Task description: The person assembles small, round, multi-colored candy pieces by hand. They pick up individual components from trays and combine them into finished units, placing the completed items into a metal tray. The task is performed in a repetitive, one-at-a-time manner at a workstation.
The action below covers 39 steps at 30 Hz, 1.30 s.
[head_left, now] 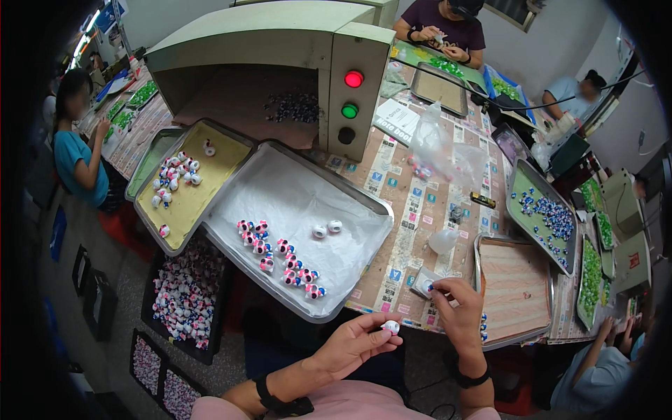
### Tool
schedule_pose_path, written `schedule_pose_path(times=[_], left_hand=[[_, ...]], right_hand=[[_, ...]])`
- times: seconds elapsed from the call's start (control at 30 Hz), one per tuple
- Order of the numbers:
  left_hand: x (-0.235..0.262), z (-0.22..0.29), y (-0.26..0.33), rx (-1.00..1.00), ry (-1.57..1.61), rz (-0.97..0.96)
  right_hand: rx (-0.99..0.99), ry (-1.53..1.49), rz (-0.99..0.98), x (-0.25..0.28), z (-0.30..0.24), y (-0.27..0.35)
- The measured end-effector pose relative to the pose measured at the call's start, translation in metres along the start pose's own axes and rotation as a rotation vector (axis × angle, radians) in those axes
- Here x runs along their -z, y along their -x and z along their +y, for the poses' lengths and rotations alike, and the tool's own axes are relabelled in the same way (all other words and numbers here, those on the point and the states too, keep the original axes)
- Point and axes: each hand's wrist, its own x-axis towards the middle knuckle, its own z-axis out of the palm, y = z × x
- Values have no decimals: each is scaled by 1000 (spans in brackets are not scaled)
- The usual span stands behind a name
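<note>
My left hand pinches a small white toy figure head with a touch of pink, between thumb and fingers above my lap. My right hand has its fingertips closed on a small blue piece at a small white block on the table's front edge. Left of my hands, a metal tray lined with white sheet bears several pink, white and blue figure heads and two plain white ones. Black bands circle both wrists.
A cream oven-like machine with lit red and green lamps stands behind the tray. A yellow-lined tray lies left, a pink-lined tray right, a tray of blue pieces beyond. A clear bag lies mid-table. Co-workers sit around.
</note>
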Motion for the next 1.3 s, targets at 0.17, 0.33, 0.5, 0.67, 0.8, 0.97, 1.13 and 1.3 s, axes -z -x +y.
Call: schedule_pose_path(times=[0.17, 0.33, 0.5, 0.67, 0.8, 0.97, 1.13, 1.3], left_hand=[[4, -3, -2, -11, 12, 32], [0, -3, -3, -24, -26, 63], [-3, -3, -2, -6, -66, 85], [-3, -5, -1, -8, -98, 96], [-5, -3, 1, -20, -163, 108], [-3, -4, 2, -24, -158, 73], [-11, -3, 4, -241, -468, 117], [-7, -1, 4, -74, -330, 132]], right_hand=[[-38, -178, -27, 9, -23, 13], [-137, -492, -164, 7, -35, 35], [-192, -587, -212, 1, -36, 42], [-137, -498, -259, 3, -35, 42], [-98, -455, -305, 9, -34, 39], [-143, -518, -333, 13, -35, 40], [-149, -560, -329, 10, -31, 42], [-131, -619, -314, 3, -31, 45]])
